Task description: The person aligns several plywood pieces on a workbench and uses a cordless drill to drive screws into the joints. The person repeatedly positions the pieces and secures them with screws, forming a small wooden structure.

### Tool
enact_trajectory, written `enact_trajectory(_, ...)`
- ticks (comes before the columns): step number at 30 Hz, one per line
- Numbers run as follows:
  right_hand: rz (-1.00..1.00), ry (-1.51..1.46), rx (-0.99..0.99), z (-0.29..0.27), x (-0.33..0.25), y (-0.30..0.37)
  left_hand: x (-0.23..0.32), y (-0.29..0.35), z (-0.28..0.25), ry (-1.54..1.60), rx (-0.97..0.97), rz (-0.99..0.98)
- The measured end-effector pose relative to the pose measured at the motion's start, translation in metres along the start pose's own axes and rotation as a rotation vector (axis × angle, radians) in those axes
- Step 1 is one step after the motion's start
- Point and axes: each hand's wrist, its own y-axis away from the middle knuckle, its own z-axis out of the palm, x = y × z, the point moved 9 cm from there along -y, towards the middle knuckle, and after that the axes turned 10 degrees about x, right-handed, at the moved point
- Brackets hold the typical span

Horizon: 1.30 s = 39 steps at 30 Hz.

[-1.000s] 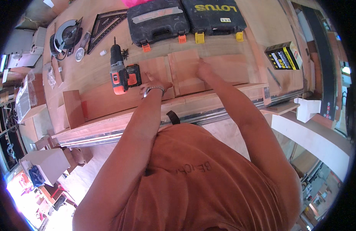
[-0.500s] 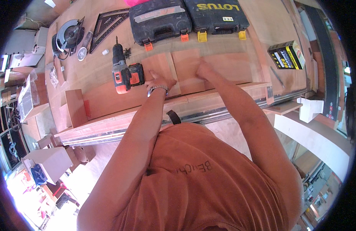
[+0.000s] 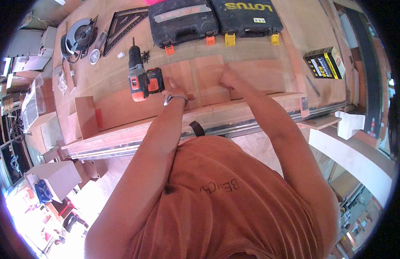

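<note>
Two thin brown wooden panels lie side by side on the workbench, a left panel (image 3: 176,69) and a right panel (image 3: 209,80). My left hand (image 3: 177,91), with a watch on its wrist, rests over the near part of the left panel, fingers spread. At the right panel's right edge, my right hand (image 3: 230,79) is closed with its fingers curled against the wood; its fingertips are partly hidden. Just left of my left hand lies a black and orange cordless drill (image 3: 137,77) with its bit pointing away from me. A long plywood board edge (image 3: 243,103) runs along the near side.
Two black tool cases (image 3: 184,26) stand at the back. A circular saw (image 3: 76,36) and a triangular square (image 3: 122,28) lie far left, with dark screws (image 3: 145,56) by the drill. A black and yellow box (image 3: 325,62) sits right. A small upright board (image 3: 85,116) stands at left.
The raised strip that showed between the two panels now appears as a thin seam. My left hand has shifted slightly; my right hand stays at the right panel's edge. The whole view has shifted slightly.
</note>
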Motion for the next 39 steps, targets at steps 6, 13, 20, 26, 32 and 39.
enact_trajectory(6, 0.177, -0.232, -0.030, -0.002, 0.008, 0.005, 0.009, 0.013, -0.013, -0.154, 0.058, 0.132)
enact_trajectory(13, 0.314, -0.151, -0.042, -0.003, 0.036, 0.007, 0.013, 0.028, -0.038, -0.131, 0.127, 0.333)
enact_trajectory(20, -0.158, -0.076, 0.545, -0.105, -0.006, 0.106, -0.047, 0.160, -0.189, 0.524, 0.920, 0.572)
enact_trajectory(26, -0.322, 0.083, 0.511, -0.107, -0.031, 0.176, -0.112, 0.106, -0.257, 0.530, 1.230, 0.195)
enact_trajectory(32, -0.244, -0.026, 0.584, -0.123, -0.001, 0.190, -0.115, 0.137, -0.203, 1.085, 0.739, 0.498)
enact_trajectory(39, -0.330, 0.407, 0.323, -0.092, -0.007, 0.178, -0.012, 0.044, -0.056, 0.037, 0.174, 0.355)
